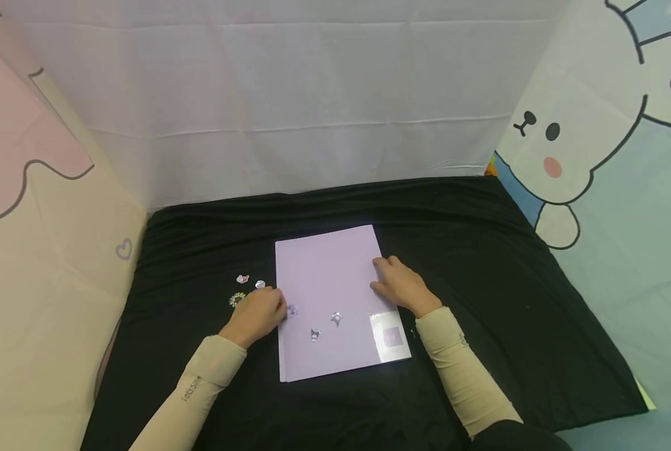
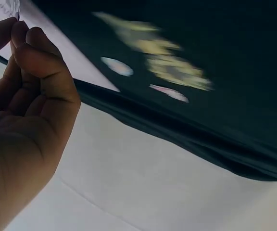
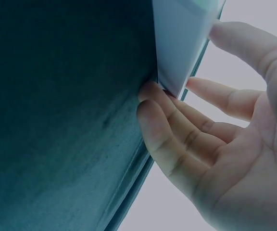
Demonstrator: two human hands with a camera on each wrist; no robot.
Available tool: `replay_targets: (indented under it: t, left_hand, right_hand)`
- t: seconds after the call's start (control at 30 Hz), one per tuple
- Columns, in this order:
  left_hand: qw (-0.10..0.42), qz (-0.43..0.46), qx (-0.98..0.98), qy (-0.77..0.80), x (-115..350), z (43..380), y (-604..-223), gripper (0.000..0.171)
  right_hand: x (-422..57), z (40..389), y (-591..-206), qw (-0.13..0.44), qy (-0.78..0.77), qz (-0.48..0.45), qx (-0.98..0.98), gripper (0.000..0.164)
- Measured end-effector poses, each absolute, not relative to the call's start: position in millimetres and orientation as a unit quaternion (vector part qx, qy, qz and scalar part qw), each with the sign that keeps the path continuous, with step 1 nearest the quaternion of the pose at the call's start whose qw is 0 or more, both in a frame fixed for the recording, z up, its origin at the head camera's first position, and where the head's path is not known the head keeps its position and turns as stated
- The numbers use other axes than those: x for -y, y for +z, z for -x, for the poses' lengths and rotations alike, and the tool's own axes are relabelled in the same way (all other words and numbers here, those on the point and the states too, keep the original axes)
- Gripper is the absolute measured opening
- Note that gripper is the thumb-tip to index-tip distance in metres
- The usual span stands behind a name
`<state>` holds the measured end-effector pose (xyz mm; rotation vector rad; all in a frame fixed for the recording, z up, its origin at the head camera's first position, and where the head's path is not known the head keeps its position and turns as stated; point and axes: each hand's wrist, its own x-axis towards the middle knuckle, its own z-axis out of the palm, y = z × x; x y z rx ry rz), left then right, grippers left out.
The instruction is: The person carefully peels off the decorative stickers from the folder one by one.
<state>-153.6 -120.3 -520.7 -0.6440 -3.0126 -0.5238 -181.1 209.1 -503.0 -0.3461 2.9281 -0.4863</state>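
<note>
A lilac folder lies on the black cloth, with a clear shiny pocket at its near right corner. My left hand is over the folder's left edge and pinches a small purple-patterned clear sticker between thumb and fingertips; the sticker's tip also shows in the left wrist view. Two silvery stickers sit on the lower part of the cover. On the right edge, my right hand rests with thumb and index fingertips on the cover. Its other fingers sit loosely bent along the side.
Left of the folder lie a yellowish ring-shaped piece, a pink-and-white sticker and a whitish one. Black cloth covers the table. A white sheet hangs behind, with printed curtains at the sides.
</note>
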Motion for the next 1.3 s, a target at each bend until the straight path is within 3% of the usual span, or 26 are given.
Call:
replay_targets:
  t: [0.27,0.53,0.97,1.3]
  left_hand:
    - [0.001,0.145,0.974,-0.175,170.1,145.4,-518.7,0.012]
    - [-0.002,0.111,0.981,-0.16,190.8,143.3,-515.3,0.008]
    - [0.005,0.113,0.979,-0.169,189.0,143.5,-517.7,0.01]
    - [0.0,0.143,0.971,-0.19,154.4,151.7,-514.6,0.006]
  right_hand:
    - [-210.9,181.5,-499.8,0.072,-0.166,0.115,-0.977,0.058]
    - [-211.7,181.5,-499.3,0.073,-0.174,0.115,-0.975,0.057]
    - [-210.3,180.8,-502.2,0.079,-0.175,0.111,-0.975,0.057]
    - [-210.6,180.4,-502.9,0.075,-0.176,0.117,-0.975,0.057]
